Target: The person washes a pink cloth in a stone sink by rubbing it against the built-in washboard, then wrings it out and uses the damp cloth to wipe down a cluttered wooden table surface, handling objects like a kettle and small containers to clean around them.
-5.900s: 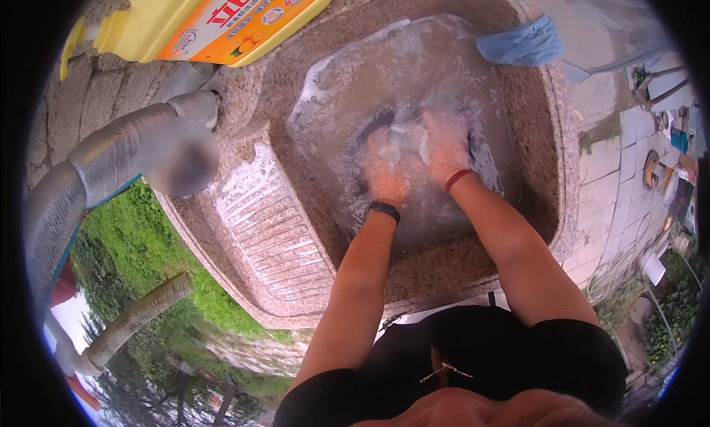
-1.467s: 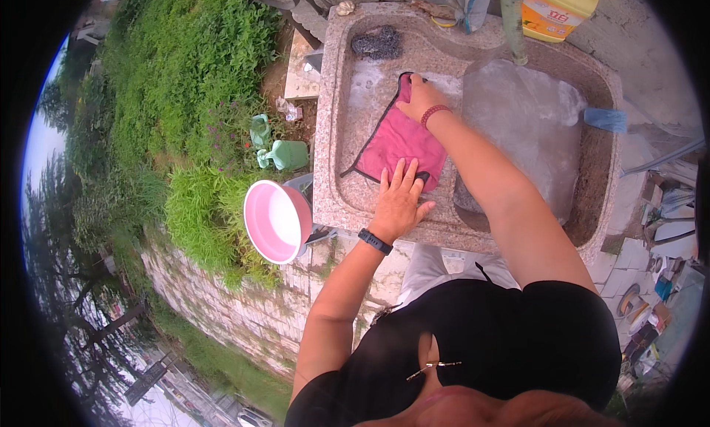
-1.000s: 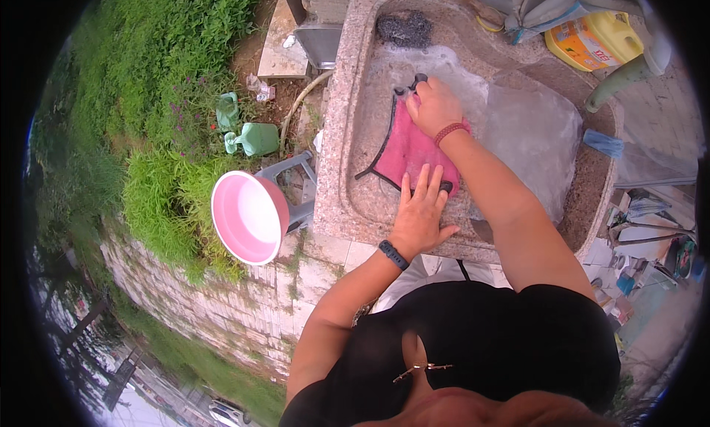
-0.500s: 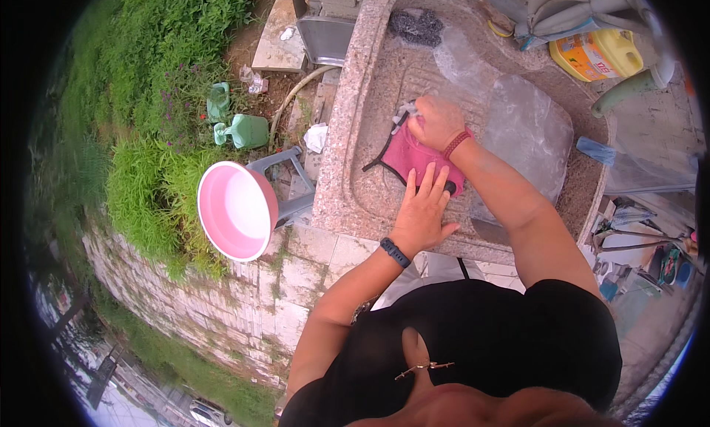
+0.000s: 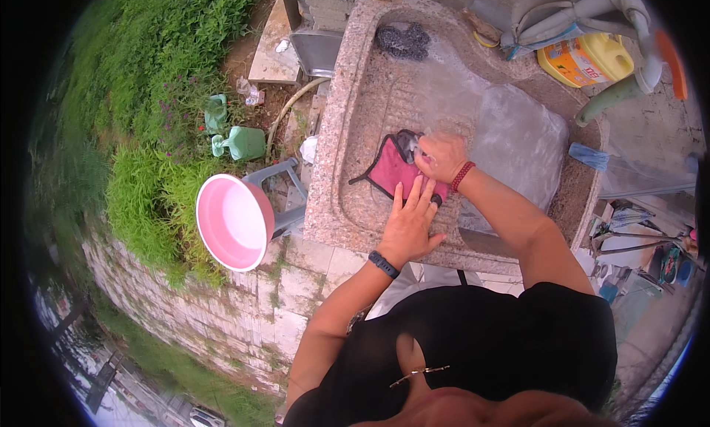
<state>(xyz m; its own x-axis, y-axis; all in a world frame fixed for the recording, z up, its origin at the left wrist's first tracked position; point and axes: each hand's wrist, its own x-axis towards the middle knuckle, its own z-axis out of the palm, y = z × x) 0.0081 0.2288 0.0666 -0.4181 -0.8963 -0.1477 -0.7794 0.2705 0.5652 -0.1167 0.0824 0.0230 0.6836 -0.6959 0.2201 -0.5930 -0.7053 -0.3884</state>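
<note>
A pink cloth piece with black trim and a thin black strap [image 5: 390, 171] lies on the ribbed slope of a speckled stone wash sink [image 5: 325, 183]. Over its near edge, my left hand [image 5: 409, 224] rests with fingers stretched out, pressing it down. My right hand [image 5: 444, 157] is closed in a fist at the cloth's right side. Something small and greyish-white shows by its fingers; whether this is a tool or part of the cloth I cannot make out. The fist hides the cloth's upper right part.
A dark mesh bundle [image 5: 403, 41] lies in the sink's far left corner, beside whitish, wet-looking stone. Beyond the sink are a yellow jug [image 5: 588, 59] and grey pipes [image 5: 569, 17]. Left stand a pink basin [image 5: 235, 221], a grey stool [image 5: 285, 194] and a green watering can [image 5: 244, 143].
My right fist has moved toward me along the cloth, and the cloth's far corner now lies folded differently. My left hand stays flat on the near edge. The whole view has shifted slightly.
</note>
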